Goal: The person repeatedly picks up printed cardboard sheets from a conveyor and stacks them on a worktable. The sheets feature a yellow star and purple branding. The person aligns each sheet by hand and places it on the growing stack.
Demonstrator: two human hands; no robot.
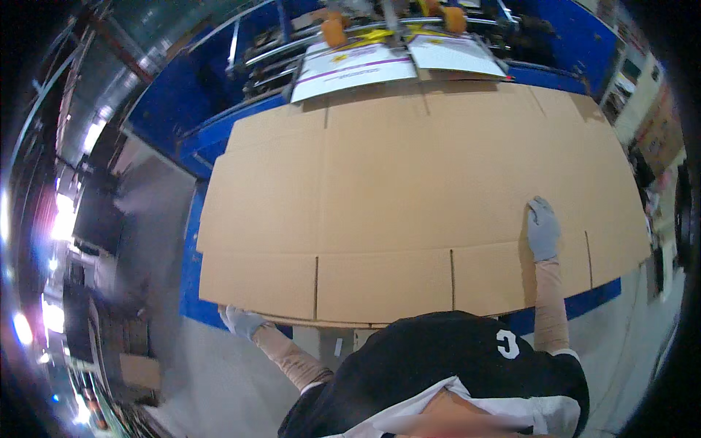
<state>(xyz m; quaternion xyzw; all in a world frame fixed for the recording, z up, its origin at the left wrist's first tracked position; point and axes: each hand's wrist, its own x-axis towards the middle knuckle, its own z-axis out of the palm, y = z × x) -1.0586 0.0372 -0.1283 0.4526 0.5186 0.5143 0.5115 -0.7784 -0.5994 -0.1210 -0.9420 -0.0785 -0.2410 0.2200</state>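
A broad brown cardboard sheet (394,182), a flattened box with creases and slots, lies across the blue table in front of me. My left hand (242,321), in a grey glove, grips the sheet at its near left corner, with some fingers hidden at the edge. On the right part of the sheet rests my gloved right hand (542,230), palm down, fingers lying forward on the board with nothing visible in them. Along the near edge, another cardboard layer shows under the top one.
At the far side stands a blue machine (164,109) with metal rods and orange rollers (334,32). White printed sheets (354,69) stick out from it over the cardboard's far edge. Shelves with boxes (657,128) are at the right; a small carton (140,371) sits on the floor at left.
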